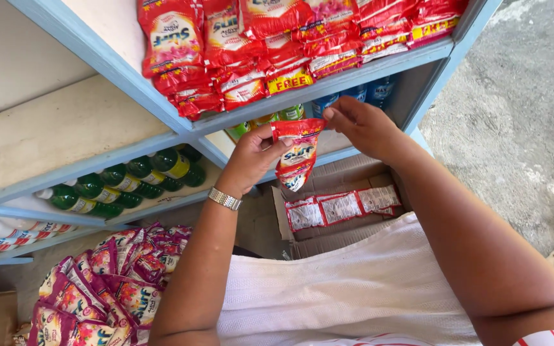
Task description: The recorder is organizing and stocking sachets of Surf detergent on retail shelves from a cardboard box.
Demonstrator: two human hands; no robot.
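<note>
Your left hand (251,157) and right hand (361,125) together hold a strip of red sachets (297,154) by its upper edge, each grip clamped on one top corner, thumb against fingers, so that the strip hangs straight down between and below the two grips. Directly above the grips lies the shelf edge (328,86) of a pale blue rack, and above that edge the stacked red sachets (270,48) already fill the tier. Below the hanging strip, an open cardboard box (347,170) holds another strip of sachets (344,208) lying flat, face down. To the left of your left grip, on a lower tier, green bottles (126,182) lie on their sides; farther below and left sits a heap of pink sachets (107,291). A metal watch (225,199) circles your left wrist just beneath the grip. Judged from this arrangement, the step in hand is presenting a strip taken from the box toward the stocked tier. The next move would call for lifting both grips together above the shelf edge, keeping the strip level, and laying it onto the stack without dislodging the front row.
</note>
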